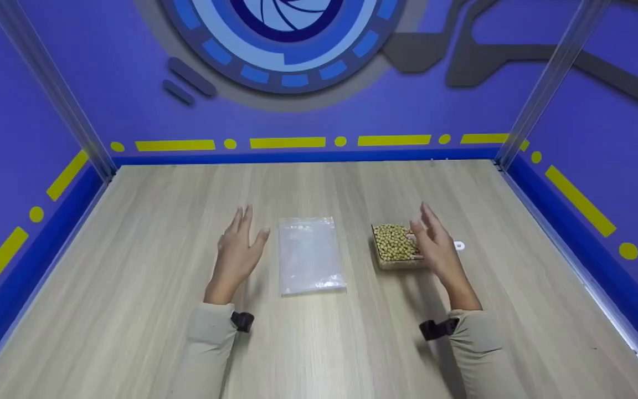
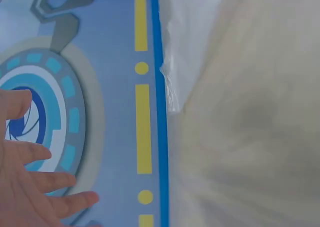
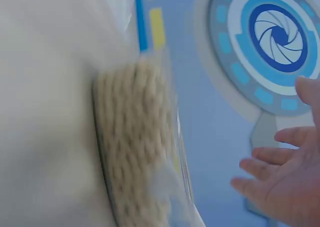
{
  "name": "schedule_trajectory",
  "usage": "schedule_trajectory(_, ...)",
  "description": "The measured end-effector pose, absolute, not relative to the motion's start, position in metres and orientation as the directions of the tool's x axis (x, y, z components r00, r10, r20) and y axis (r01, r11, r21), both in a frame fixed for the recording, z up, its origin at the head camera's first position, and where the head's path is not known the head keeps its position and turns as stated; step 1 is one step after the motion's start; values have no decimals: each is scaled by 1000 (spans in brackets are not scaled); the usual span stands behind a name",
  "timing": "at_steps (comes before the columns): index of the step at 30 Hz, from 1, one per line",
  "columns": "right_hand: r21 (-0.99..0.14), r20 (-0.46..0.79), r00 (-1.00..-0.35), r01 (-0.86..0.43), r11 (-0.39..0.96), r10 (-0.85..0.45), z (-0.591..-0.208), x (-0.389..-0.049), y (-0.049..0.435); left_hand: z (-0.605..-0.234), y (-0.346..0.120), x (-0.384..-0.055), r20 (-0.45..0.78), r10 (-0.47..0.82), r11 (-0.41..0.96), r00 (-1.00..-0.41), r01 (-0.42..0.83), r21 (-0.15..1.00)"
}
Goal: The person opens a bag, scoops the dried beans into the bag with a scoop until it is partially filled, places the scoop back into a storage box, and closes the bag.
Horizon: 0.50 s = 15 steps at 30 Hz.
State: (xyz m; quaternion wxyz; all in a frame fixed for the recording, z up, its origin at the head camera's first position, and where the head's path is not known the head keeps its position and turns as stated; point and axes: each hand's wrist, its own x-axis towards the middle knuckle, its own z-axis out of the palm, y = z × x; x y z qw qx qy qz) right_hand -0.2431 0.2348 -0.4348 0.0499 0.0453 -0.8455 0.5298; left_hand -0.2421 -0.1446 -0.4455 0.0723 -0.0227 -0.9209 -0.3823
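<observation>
My left hand (image 1: pixel 236 254) hovers over the table with straight, spread fingers, just left of a clear zip-top plastic bag (image 1: pixel 312 255). The bag lies flat and shows a corner in the left wrist view. Farther right stands a clear box (image 1: pixel 402 265) filled with round, pale yellow-green beans (image 1: pixel 393 241). In the head view my right hand (image 1: pixel 438 254) overlaps the box's right side, its fingers extended and holding nothing. A white handle end with a hole (image 1: pixel 459 245) pokes out beyond that hand; the rest of this tool is mostly hidden. The right wrist view shows the beans (image 3: pixel 132 132) blurred.
The pale wood-grain table (image 1: pixel 147 266) carries the bag and the box. Blue-purple panels (image 1: pixel 319 124) with yellow dashes close off its back and both sides, and metal posts (image 1: pixel 53 83) stand at the rear corners.
</observation>
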Motion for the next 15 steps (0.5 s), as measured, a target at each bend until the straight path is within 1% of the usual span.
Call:
schedule_trajectory(3, -977, 82, -996, -87, 193, -35, -434, -247, 223, -448, -145, -248, 85, -28, 554, -996, 55, 831)
schedule_trajectory(5, -998, 48, -997, -51, 43, -59, -435, -250, 215, -450, -145, -252, 26, -41, 474, -999, 4, 881)
schedule_trajectory(7, -997, 11, -996, -5, -76, -86, -437, -255, 207, -453, -146, -255, -24, -50, 424, -998, -43, 905)
schedule_trajectory(10, -984, -46, -991, 67, -168, -125, -440, -261, 194, -458, -148, -259, -96, -54, 339, -994, -109, 935)
schedule_trajectory(15, -967, -101, -982, 135, -215, -162, -448, -269, 172, -465, -149, -266, -198, -27, 183, -980, -200, 963)
